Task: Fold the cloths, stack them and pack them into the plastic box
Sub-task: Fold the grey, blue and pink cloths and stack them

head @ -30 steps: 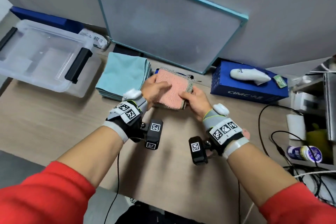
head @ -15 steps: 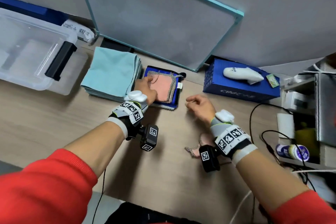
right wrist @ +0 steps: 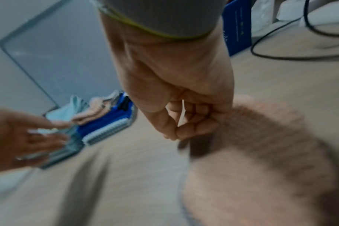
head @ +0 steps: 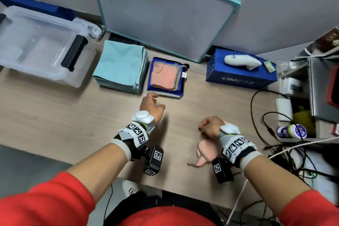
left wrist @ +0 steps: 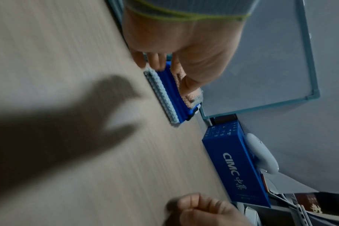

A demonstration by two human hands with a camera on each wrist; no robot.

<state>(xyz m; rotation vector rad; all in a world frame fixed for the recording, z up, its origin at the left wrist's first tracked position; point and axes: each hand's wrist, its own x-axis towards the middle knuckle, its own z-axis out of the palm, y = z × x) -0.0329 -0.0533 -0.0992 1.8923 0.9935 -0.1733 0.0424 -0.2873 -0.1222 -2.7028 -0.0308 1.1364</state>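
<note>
A folded pink cloth lies on top of a blue folded cloth, beside a stack of teal cloths. My left hand hovers just in front of that blue pile, fingers relaxed and empty. A second, unfolded pink cloth lies near the table's front edge, partly under my right wrist. My right hand has its fingers curled on this cloth's edge; the right wrist view shows a white tag between the fingers. The clear plastic box stands at the far left.
A teal-framed board leans on the wall behind the cloths. A blue carton with a white object on it sits right of the piles. Black cables and shelves crowd the right side. Bare wooden tabletop lies to the left.
My left hand let go of the folded pink cloth on the blue pile and drew back. My right hand moved toward me and closed on the second pink cloth.
</note>
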